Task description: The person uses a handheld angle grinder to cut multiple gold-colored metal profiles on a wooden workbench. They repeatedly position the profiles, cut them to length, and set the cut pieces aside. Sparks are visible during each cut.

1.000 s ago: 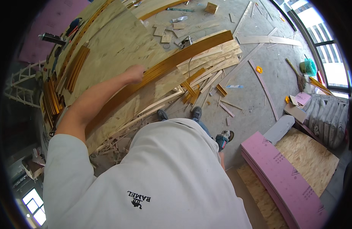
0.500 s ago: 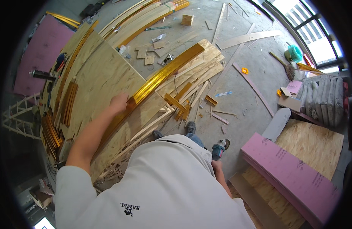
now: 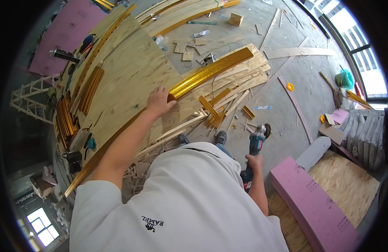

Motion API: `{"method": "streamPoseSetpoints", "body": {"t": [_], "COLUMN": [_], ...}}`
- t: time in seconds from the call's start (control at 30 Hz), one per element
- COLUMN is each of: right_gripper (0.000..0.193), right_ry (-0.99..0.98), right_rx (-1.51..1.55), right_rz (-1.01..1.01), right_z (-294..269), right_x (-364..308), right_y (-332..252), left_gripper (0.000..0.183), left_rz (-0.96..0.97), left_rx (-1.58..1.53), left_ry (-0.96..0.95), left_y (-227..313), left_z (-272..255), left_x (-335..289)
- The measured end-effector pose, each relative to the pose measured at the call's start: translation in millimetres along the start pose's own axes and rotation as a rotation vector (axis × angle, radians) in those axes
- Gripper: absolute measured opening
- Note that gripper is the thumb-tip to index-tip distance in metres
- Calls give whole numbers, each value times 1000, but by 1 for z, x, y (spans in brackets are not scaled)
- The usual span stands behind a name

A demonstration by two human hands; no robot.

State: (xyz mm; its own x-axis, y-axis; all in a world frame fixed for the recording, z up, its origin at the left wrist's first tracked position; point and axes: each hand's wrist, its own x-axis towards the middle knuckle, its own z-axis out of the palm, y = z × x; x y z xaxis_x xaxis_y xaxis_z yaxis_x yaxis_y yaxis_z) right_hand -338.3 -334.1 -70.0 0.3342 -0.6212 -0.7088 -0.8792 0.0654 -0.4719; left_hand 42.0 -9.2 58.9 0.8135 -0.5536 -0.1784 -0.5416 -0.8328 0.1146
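Observation:
My left hand (image 3: 159, 101) is closed on the long gold metal strip (image 3: 198, 78), at the edge of the wood-board worktop. The strip's shiny patterned face runs away from the hand to the far right; its duller length continues back toward my left side. Low at my right side, my right hand (image 3: 255, 161) grips the body of an angle grinder (image 3: 257, 142). The grinder's disc (image 3: 267, 130) points away from me, clear of the strip. I cannot tell whether the disc is spinning.
Shorter gold strips (image 3: 93, 90) lie on the worktop (image 3: 131, 63). Wood offcuts (image 3: 215, 110) and scraps litter the floor near my shoes. Pink foam boards (image 3: 303, 197) are stacked at the right. A broom (image 3: 335, 92) and a green-lined bucket (image 3: 344, 79) stand by the window.
The grinder has come up and forward from beside my hip, showing more of its body. My left hand has shifted along the strip, its fingers now more visible. The whole view has turned slightly.

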Motion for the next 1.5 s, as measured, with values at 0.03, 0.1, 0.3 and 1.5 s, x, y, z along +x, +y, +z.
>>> {"method": "streamPoseSetpoints", "body": {"t": [0.03, 0.1, 0.3, 1.5], "right_gripper": [25, 26, 41, 31], "right_ry": [3, 24, 48, 16], "right_rx": [-33, -60, -172, -490], "right_rz": [-66, -217, -540, -617], "right_z": [-3, -1, 17, 154], "right_x": [-1, -2, -40, -105], "right_y": [-22, -61, -184, -301], "left_gripper": [55, 57, 64, 45], "left_rz": [4, -11, -48, 4], "left_rx": [-21, -61, -124, -150], "left_ry": [50, 99, 174, 118], "left_y": [1, 4, -3, 1], "left_z": [9, 17, 35, 31], "left_x": [2, 2, -4, 15]}}
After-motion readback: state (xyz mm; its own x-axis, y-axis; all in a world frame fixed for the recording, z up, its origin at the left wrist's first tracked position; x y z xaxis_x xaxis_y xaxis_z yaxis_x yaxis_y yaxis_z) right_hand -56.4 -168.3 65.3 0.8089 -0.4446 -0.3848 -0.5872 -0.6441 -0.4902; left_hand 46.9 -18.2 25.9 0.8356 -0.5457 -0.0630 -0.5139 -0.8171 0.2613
